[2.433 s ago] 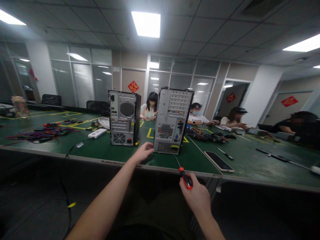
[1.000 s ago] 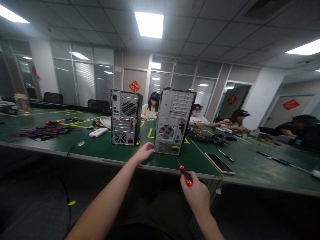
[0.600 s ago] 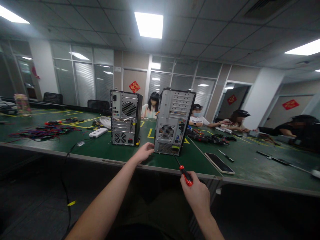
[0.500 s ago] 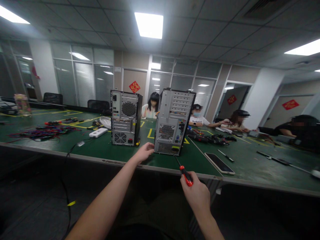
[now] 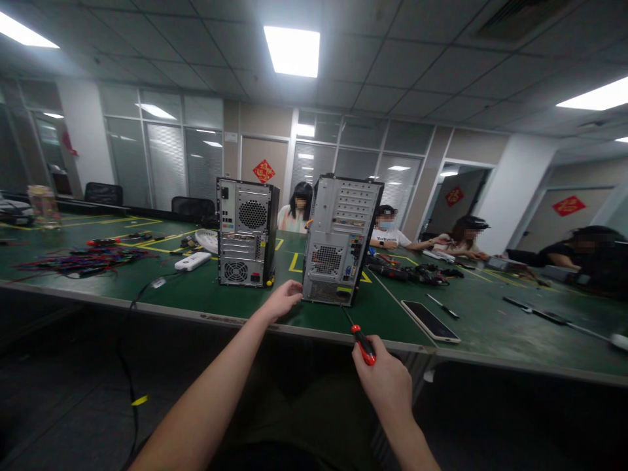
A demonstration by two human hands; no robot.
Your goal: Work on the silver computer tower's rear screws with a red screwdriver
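A tall computer case [image 5: 338, 242] stands upright on the green table [image 5: 289, 317], its back panel with vents and ports facing me. My left hand [image 5: 284, 299] rests at its lower left edge, fingers against the side. In my right hand [image 5: 385, 376] is a red and black screwdriver [image 5: 364, 345], its tip at the bottom right edge of the case. Whether the tip sits in a screw is too small to tell. Left of my left hand stands a second, smaller computer case [image 5: 245, 232], also with its back to me.
A phone [image 5: 430, 320] and a pen-like tool [image 5: 442, 306] lie to the right. Dark cables [image 5: 412, 269] lie behind them. At left are a white power strip [image 5: 193, 261] and thin coloured wires [image 5: 83, 260]. Several people sit across the table.
My right hand and the screwdriver handle have shifted very slightly to the left. My left hand and both cases have stayed in place.
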